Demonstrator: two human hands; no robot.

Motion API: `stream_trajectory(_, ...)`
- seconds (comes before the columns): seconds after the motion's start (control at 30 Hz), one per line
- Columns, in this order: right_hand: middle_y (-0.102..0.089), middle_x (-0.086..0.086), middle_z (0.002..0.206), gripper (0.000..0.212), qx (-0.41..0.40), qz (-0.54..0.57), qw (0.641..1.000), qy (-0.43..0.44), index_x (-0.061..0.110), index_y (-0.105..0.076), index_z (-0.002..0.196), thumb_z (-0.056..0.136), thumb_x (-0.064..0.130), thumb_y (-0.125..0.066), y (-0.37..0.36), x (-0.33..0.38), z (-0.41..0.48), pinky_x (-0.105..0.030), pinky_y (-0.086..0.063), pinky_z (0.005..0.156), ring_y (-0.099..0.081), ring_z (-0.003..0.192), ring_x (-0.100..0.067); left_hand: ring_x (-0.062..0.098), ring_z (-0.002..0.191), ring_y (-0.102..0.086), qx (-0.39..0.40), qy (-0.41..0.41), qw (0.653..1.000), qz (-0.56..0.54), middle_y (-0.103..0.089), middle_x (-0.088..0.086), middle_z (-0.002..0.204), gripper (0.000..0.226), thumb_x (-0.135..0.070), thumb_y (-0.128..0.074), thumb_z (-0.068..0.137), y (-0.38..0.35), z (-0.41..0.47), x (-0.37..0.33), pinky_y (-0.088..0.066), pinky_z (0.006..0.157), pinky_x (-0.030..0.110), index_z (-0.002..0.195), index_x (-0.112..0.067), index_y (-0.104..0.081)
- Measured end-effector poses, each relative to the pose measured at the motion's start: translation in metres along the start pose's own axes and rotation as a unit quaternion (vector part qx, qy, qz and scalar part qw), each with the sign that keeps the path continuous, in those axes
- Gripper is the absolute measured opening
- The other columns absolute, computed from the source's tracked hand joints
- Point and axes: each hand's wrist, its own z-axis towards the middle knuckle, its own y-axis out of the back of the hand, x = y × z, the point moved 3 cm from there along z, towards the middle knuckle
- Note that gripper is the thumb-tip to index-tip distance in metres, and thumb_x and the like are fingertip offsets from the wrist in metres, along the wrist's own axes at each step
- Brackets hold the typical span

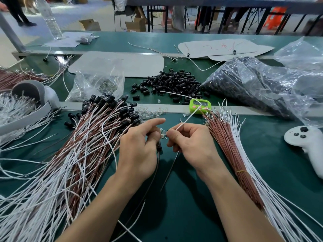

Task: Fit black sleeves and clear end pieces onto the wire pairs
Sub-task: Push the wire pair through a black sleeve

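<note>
A pile of sleeved wire pairs (78, 145) is lying at the left of the green worktop (183, 215), bare wires (232, 145) at the right, loose black sleeves (173, 82) behind. The left hand (139, 151) is pinching a clear end piece (163, 135). The right hand (190, 144) is pinching a white wire (185, 122) against it.

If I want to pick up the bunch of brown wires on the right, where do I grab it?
Probably at the yellow band, coming down from above. There the brown wire bundle is tied narrow, so one grip closes round every strand; toward the far end the tips fan out loose, and white wires lie right beside it.
</note>
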Motion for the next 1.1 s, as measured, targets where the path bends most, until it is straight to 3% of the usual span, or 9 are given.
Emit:
stream_trajectory(0.1,-0.073,-0.005,0.066,0.011,-0.006,-0.003,1.000,0.001,0.023,-0.076,0.075,0.086,0.024,-0.073,0.000,0.000,0.000,-0.023,-0.045,0.054,-0.057,0.053,-0.014,0.004,0.077,-0.060,0.009,-0.001,1.000,0.006,-0.065,-0.020,0.082,0.038,-0.013,-0.055,0.099,-0.001,-0.001,-0.004,-0.047,0.070,0.018,0.124,-0.037,-0.069)
stream_trajectory(0.2,-0.073,-0.004,0.065,0.017,-0.040,-0.006,0.999,0.005,0.024,-0.076,0.075,0.091,0.017,-0.073,0.008,0.000,0.002,-0.020,-0.044,0.051,-0.056,0.052,-0.011,0.006,0.064,-0.052,-0.029,0.024,0.998,0.053,-0.064,-0.013,0.073,0.037,-0.018,-0.050,0.100,0.006,0.000,-0.002,-0.042,0.067,0.027,0.127,-0.037,-0.069)
stream_trajectory(0.3,-0.073,-0.001,0.064,0.020,-0.069,-0.035,0.997,0.001,0.028,-0.076,0.077,0.093,0.017,-0.073,0.015,0.000,0.004,-0.024,-0.046,0.053,-0.055,0.051,-0.009,0.017,0.080,-0.062,-0.046,0.077,0.981,0.174,-0.073,-0.012,0.088,0.031,-0.028,-0.058,0.096,0.014,0.004,0.002,-0.036,0.076,0.027,0.122,-0.039,-0.069)
stream_trajectory(0.4,-0.073,0.006,0.063,0.020,-0.089,-0.098,0.991,0.012,0.037,-0.075,0.077,0.092,0.023,-0.074,0.016,-0.001,0.003,-0.026,-0.047,0.057,-0.057,0.049,-0.004,0.011,0.082,-0.052,0.014,0.098,0.966,0.240,-0.065,-0.020,0.089,0.035,-0.054,-0.062,0.087,0.008,0.003,0.003,-0.034,0.077,0.028,0.120,-0.042,-0.067)
stream_trajectory(0.5,-0.073,0.009,0.063,0.019,-0.096,-0.130,0.987,0.020,0.041,-0.073,0.079,0.090,0.025,-0.074,0.016,-0.001,0.003,-0.027,-0.050,0.061,-0.058,0.050,-0.001,0.008,0.088,-0.056,0.063,0.077,0.960,0.261,-0.060,-0.023,0.089,0.034,-0.059,-0.068,0.080,0.001,0.002,0.003,-0.035,0.075,0.026,0.112,-0.046,-0.069)
stream_trajectory(0.67,-0.073,0.009,0.065,0.019,-0.095,-0.131,0.987,0.019,0.042,-0.073,0.081,0.091,0.026,-0.073,0.017,0.001,0.003,-0.032,-0.054,0.063,-0.059,0.052,-0.003,-0.005,0.074,-0.063,0.070,0.132,0.977,0.149,-0.068,-0.028,0.075,0.015,-0.043,-0.079,0.073,0.003,0.004,0.008,-0.050,0.074,0.023,0.089,-0.045,-0.076)
stream_trajectory(0.83,-0.074,0.005,0.065,0.019,-0.083,-0.095,0.992,0.014,0.037,-0.074,0.081,0.093,0.022,-0.071,0.015,0.002,0.002,-0.034,-0.053,0.059,-0.058,0.052,-0.008,-0.011,0.066,-0.067,0.060,0.162,0.985,0.028,-0.072,-0.026,0.068,0.018,-0.026,-0.089,0.070,0.002,0.003,0.013,-0.044,0.061,0.003,0.076,-0.037,-0.077)
stream_trajectory(1.0,-0.074,-0.001,0.066,0.018,-0.075,-0.045,0.996,0.003,0.024,-0.076,0.076,0.092,0.018,-0.071,0.015,0.001,0.001,-0.019,-0.046,0.052,-0.059,0.050,-0.008,0.010,0.068,-0.073,0.075,0.204,0.970,-0.112,-0.078,-0.004,0.076,0.028,-0.011,-0.091,0.070,-0.004,0.002,0.013,-0.058,0.072,0.029,0.080,-0.032,-0.077)
stream_trajectory(1.1,-0.075,-0.001,0.068,0.019,-0.092,-0.037,0.995,0.005,0.023,-0.078,0.079,0.092,0.014,-0.068,0.017,0.001,0.002,-0.019,-0.046,0.053,-0.062,0.052,-0.010,0.012,0.071,-0.075,0.081,0.206,0.961,-0.166,-0.079,-0.001,0.081,0.034,-0.002,-0.088,0.073,-0.006,0.001,0.011,-0.055,0.070,0.027,0.088,-0.030,-0.076)
